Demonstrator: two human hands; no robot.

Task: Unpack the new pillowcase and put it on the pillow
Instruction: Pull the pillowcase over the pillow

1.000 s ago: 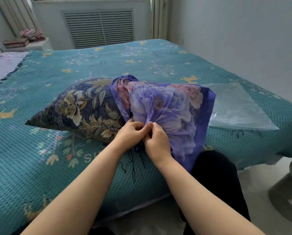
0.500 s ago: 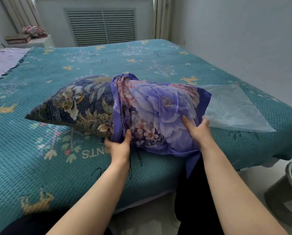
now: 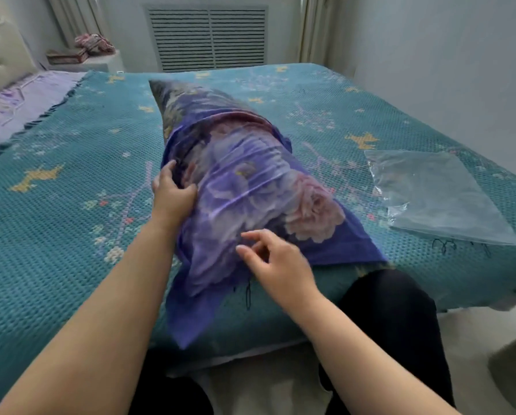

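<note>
**Half a pillow covered, its length running straight away from the hands**

Two hands work at the near end of the pillow [image 3: 173, 97], which lies on the bedspread [image 3: 71, 205] with its long axis pointing away from the person, tilted a little to the left at the far end. Only that far corner shows its dark floral cover; the rest is inside the purple pillowcase [image 3: 250, 187], whose open mouth sits up near that far part while its closed end hangs slack over the bed's near edge.

The left hand [image 3: 173, 196] grips the pillowcase on the left flank, fingers curled into a bunch of fabric, roughly midway along the covered stretch. The right hand [image 3: 276, 265] hovers just above the near part of the pillowcase, closer to the person than the left, with fingers loosely bent and holding nothing; it is blurred, so whether a fingertip touches the cloth I cannot tell.

As I judge it, the coming move turns on that axis: the uncovered part lies beyond the left hand, forward and slightly left, so the fabric has to travel away from the body along the pillow's length. The left hand is the nearer one to the mouth. Slack at the near end suggests the pillow must also seat deeper.

Right of both hands, well apart, lies the emptied plastic bag [image 3: 436, 196].
</note>
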